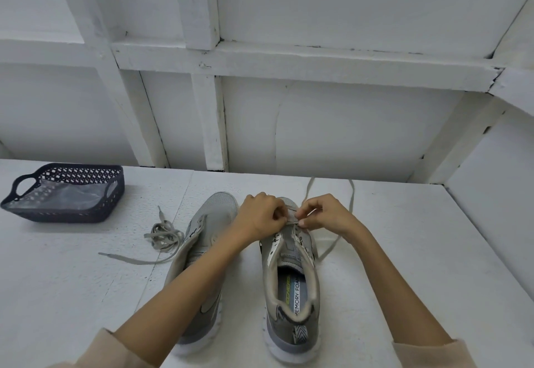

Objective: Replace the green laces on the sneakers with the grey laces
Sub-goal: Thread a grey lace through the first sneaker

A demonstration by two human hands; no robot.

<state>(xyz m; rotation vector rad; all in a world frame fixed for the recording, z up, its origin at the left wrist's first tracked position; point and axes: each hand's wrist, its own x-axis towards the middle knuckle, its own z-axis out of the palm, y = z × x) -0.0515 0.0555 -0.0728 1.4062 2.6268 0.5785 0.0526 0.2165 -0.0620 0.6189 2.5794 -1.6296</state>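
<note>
The right hand point(326, 215) has its fingers curled in tight and pinches the grey lace point(352, 197) between thumb and finger. The left hand point(261, 217) is curled the same way and seems to pinch the lace from the other side. They almost meet over the front holes of the right sneaker point(289, 324).

From the hands, the 2 long ends of the lace run off toward 12 and 1 o'clock on the table point(404, 252). One end bends back to 5 o'clock beside the shoe. This looks like the very start of lacing this shoe.

To do this step well, I think the hands should pull both ends until they are the same length. The lace should lie flat, with no twist, across the first 2 holes. A small, slow pull is best, so the shoe does not slide.

The left sneaker point(213, 214) stands just beside it at 9 o'clock, and I see no lace in it. A loose lace point(166, 236) lies in a heap at 9 o'clock from that shoe. I cannot tell by its colour if it is old or new. A dark basket point(72, 211) sits far off at 10 o'clock.
</note>
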